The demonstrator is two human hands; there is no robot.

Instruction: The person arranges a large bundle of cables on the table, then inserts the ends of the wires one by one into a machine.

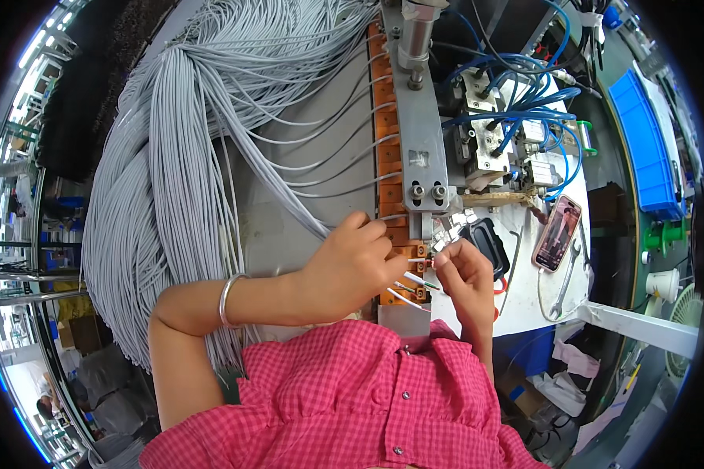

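Observation:
My left hand (356, 262) is closed around several grey cables (305, 217) whose stripped ends (411, 288) stick out on its right side, showing thin white and dark wires. Just to the right, my right hand (468, 285) pinches at a thin wire end by the orange fixture (388, 156); whatever is between its fingertips is too small to name. Along that fixture, other grey cables lie singly in its slots. A metal press bar (422, 117) stands over the fixture's right side.
A large bundle of grey cables (164, 125) fills the left side. Right of the fixture are valves with blue air hoses (516, 117), a black tray (489, 238), a phone (558, 234) and a wrench (567, 277). A blue bin (641, 148) stands further right.

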